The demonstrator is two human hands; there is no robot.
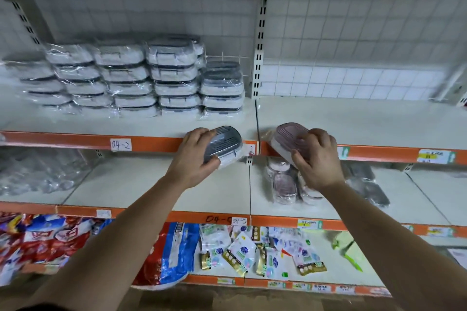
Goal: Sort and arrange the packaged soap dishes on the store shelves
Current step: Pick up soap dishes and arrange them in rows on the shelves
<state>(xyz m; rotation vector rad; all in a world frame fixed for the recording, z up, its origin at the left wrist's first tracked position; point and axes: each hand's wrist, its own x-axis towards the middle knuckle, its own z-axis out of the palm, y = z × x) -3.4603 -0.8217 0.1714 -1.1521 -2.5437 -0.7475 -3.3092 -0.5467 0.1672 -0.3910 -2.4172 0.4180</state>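
My left hand point(194, 156) grips a grey packaged soap dish point(225, 145) in front of the orange edge of the upper shelf point(75, 140). My right hand point(317, 156) grips a pink packaged soap dish point(288, 137) at the same height, just right of the shelf upright. Several stacks of grey-and-white wrapped soap dishes point(131, 78) stand on the upper shelf at the left. A loose pile of pink soap dishes point(283, 182) lies on the middle shelf under my right hand, with dark grey ones point(369, 184) to its right.
The upper shelf's right section point(366, 118) is bare. Clear-wrapped goods point(32, 171) lie on the middle shelf at the left. The bottom shelf holds red and blue bags point(75, 240) and several small sachets point(252, 250). A slotted upright point(260, 53) divides the shelf sections.
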